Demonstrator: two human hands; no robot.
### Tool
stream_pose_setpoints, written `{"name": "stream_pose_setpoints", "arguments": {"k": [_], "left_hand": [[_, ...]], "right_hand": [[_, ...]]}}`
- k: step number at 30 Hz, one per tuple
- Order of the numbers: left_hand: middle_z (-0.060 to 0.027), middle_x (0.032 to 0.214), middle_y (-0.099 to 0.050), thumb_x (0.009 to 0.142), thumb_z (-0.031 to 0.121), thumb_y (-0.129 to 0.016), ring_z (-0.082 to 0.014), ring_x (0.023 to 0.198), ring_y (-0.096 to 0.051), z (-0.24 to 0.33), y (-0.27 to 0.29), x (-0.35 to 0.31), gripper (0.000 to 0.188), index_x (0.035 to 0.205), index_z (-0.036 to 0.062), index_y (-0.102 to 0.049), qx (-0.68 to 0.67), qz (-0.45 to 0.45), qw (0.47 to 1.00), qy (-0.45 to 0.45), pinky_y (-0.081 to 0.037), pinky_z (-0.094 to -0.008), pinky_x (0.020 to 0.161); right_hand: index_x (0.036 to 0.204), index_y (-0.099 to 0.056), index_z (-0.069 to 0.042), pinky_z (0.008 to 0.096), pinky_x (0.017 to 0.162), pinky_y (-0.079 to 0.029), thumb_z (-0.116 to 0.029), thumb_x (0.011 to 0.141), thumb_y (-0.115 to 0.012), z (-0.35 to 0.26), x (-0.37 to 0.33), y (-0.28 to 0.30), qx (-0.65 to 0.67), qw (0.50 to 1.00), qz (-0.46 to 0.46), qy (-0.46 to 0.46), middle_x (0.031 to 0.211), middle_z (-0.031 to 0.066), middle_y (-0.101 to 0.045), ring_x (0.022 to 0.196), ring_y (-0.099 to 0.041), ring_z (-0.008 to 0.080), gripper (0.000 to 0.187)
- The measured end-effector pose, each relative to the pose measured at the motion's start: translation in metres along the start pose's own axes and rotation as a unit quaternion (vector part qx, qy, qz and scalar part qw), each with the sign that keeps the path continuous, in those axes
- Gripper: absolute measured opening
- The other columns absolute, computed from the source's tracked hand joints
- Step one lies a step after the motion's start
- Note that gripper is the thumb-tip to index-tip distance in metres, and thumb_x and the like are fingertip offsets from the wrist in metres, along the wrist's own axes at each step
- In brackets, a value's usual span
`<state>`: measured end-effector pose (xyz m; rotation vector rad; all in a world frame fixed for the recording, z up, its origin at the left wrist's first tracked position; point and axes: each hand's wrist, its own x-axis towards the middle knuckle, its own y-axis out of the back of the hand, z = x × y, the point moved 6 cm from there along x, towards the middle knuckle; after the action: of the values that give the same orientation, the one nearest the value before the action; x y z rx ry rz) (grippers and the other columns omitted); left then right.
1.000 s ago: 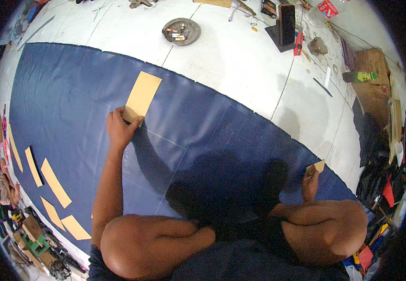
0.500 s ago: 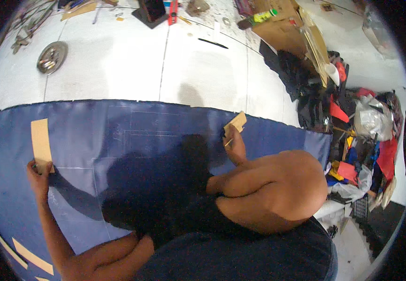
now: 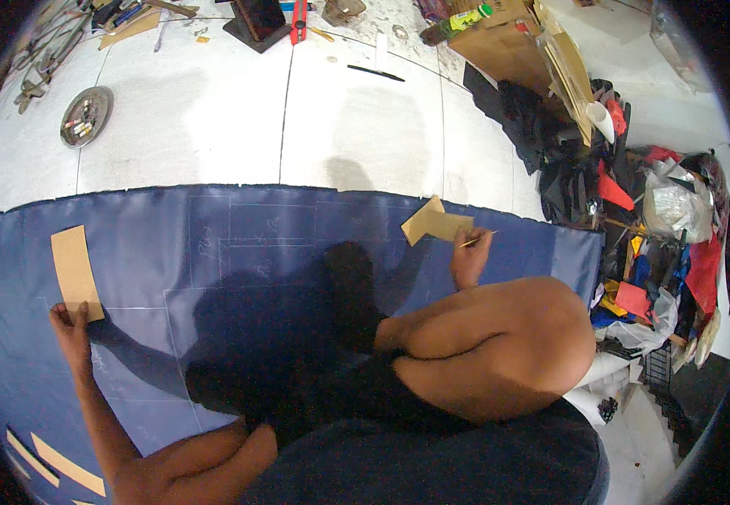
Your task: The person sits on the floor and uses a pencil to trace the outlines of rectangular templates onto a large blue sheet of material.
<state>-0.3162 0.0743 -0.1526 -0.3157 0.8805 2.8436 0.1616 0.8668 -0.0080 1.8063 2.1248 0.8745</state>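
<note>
A large dark blue sheet (image 3: pixel 138 252) with thin white drawn lines lies spread out in front of me. At the left, my left hand (image 3: pixel 73 335) pinches the lower end of a tan cardboard rectangle (image 3: pixel 70 259), its thumb on the face. Over on the right, a thin pale stick (image 3: pixel 480 238), perhaps a pencil, is held in the fingers of my right hand (image 3: pixel 469 259). These fingers are at the right end of a small cardboard piece (image 3: pixel 449 225). That piece overlaps another tan card (image 3: pixel 422 222) near the sheet's far edge.
Tan strips (image 3: pixel 69 465) lie at the lower left. Beyond the sheet are a round metal dish (image 3: pixel 87 117), a black pen (image 3: pixel 376 72), a red tool (image 3: pixel 299 21) and a dark stand (image 3: pixel 255 35). Scraps and plastic bags (image 3: pixel 672 210) are heaped at the right beside a cardboard box (image 3: pixel 499 50).
My right hand has moved right, and the cards there now lie spread out, overlapping. My left hand keeps the cardboard rectangle in nearly the same place. The view has shifted slightly.
</note>
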Motion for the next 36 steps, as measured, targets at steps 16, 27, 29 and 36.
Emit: {"name": "stream_pose_setpoints", "arguments": {"k": [16,27,29,36], "left_hand": [[-0.0044,0.109,-0.064,0.101,0.026,-0.064,-0.0143,0.100,-0.058,0.045,-0.018,-0.038,0.031,0.121,0.0019,-0.061,-0.086,0.007,0.994,0.065,-0.045,-0.0310,0.092],[-0.0011,0.101,-0.064,0.096,0.013,-0.060,-0.0144,0.096,-0.059,0.032,-0.021,-0.078,0.021,0.115,0.0062,-0.064,-0.119,-0.074,0.980,0.141,-0.048,-0.0312,0.083],[-0.0022,0.103,-0.066,0.093,0.011,-0.061,-0.0148,0.096,-0.060,0.027,-0.030,-0.081,0.023,0.115,0.0048,-0.063,-0.079,-0.120,0.980,0.135,-0.049,-0.0321,0.084],[-0.0139,0.104,-0.069,0.087,0.022,-0.070,-0.0274,0.098,-0.067,0.035,-0.073,-0.088,0.036,0.116,0.0031,-0.064,0.012,-0.244,0.965,0.098,-0.052,-0.0398,0.088]], "right_hand": [[0.099,-0.045,-0.013,0.0383,0.060,-0.047,-0.024,0.094,-0.069,0.091,-0.019,-0.033,-0.110,0.944,-0.294,-0.097,0.079,0.0047,-0.055,0.066,-0.055,0.0212,0.027],[0.108,-0.046,-0.009,0.0384,0.072,-0.047,-0.022,0.094,-0.070,0.094,-0.004,-0.041,-0.328,0.916,-0.228,0.047,0.090,0.0077,-0.055,0.079,-0.055,0.0232,0.030],[0.109,-0.046,-0.008,0.0384,0.074,-0.047,-0.022,0.094,-0.070,0.100,0.003,-0.042,-0.330,0.917,-0.217,0.055,0.092,0.0082,-0.055,0.081,-0.055,0.0235,0.031],[0.115,-0.047,-0.006,0.0384,0.081,-0.046,-0.021,0.094,-0.071,0.142,0.015,-0.062,-0.305,0.934,-0.180,0.041,0.098,0.0102,-0.056,0.090,-0.055,0.0248,0.035]]}}
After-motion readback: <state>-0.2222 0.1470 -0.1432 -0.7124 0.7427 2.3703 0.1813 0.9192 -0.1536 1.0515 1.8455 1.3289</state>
